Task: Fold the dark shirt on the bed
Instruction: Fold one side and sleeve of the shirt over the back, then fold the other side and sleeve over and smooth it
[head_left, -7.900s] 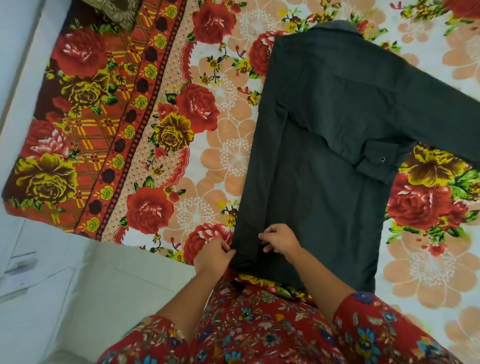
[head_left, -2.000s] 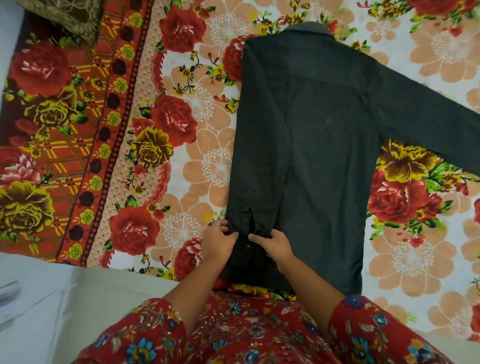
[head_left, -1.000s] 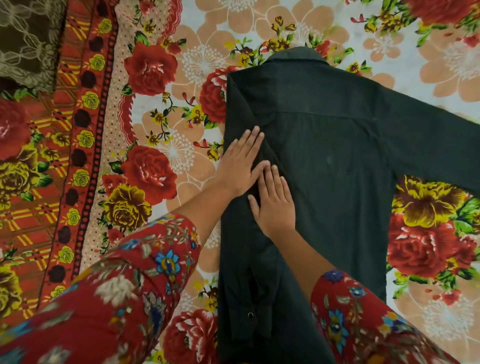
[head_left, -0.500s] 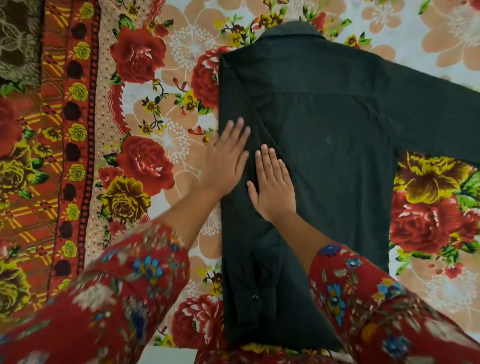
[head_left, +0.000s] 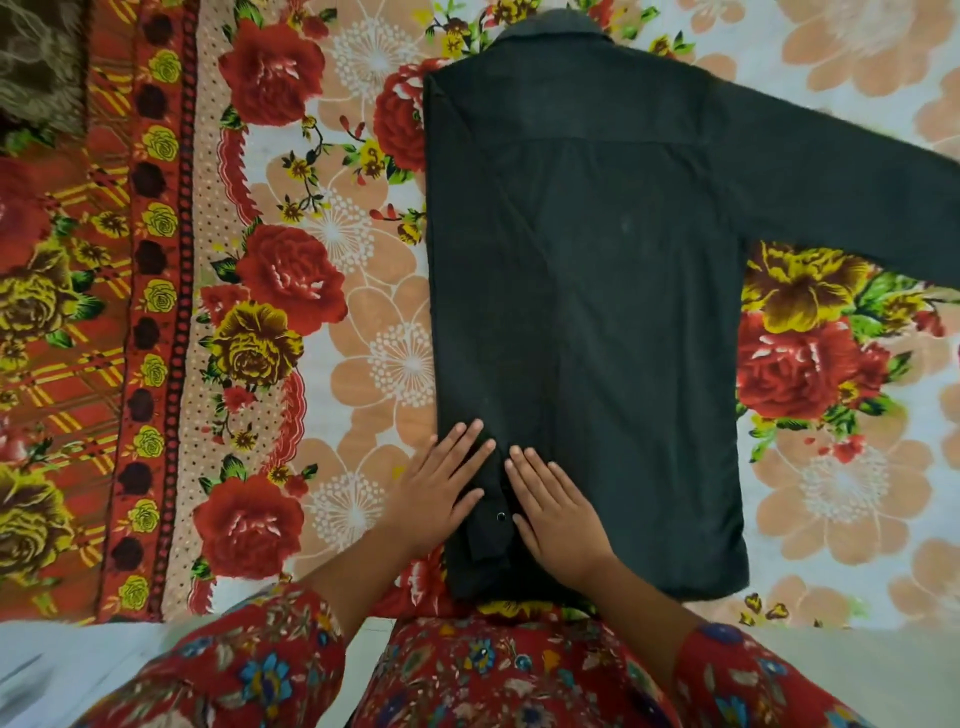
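The dark shirt lies back side up on the flowered bedsheet, collar at the far end. Its left side is folded inward, and the folded sleeve runs down the left edge to a cuff with a button near the hem. The other sleeve stretches out to the right edge of the view. My left hand rests flat with fingers spread on the shirt's lower left edge, partly on the sheet. My right hand lies flat just right of the cuff. Neither hand holds anything.
The bed's near edge runs across the bottom, with pale floor below it on the left. A dark patterned cloth lies at the top left corner. My red flowered clothing fills the bottom of the view.
Both flat hands have slid down the folded left side, from mid-shirt to the cuff near the hem. The shirt lies in the same place.
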